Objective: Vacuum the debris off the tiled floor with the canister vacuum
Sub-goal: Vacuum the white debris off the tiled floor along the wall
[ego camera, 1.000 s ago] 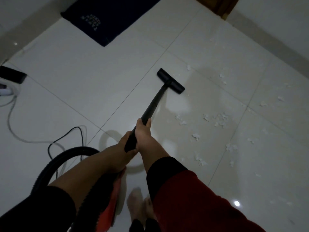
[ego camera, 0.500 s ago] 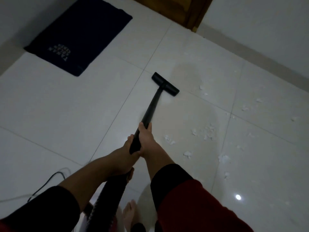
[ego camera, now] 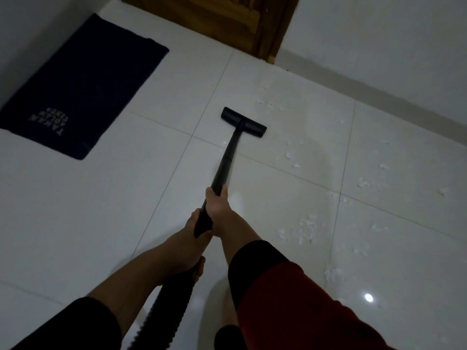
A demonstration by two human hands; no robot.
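Nearest, the ribbed hose (ego camera: pixel 174 306) runs up to the left hand (ego camera: pixel 194 231), which grips the wand (ego camera: pixel 225 162) just behind the right hand (ego camera: pixel 217 205), also clamped on it. Mid-sweep: the nozzle (ego camera: pixel 243 122) sits flat on the floor (ego camera: pixel 101 210), left of the debris (ego camera: pixel 303 228). Next stroke should swing right. Open tiles lie there; the mat (ego camera: pixel 83 84) and door (ego camera: pixel 227 18) bound the far side.

The ribbed hose (ego camera: pixel 168 317) runs off the near edge, so the canister is out of view. The mat (ego camera: pixel 83 89) lettering is too blurred to read; the door (ego camera: pixel 227 18) is cropped at the far edge.
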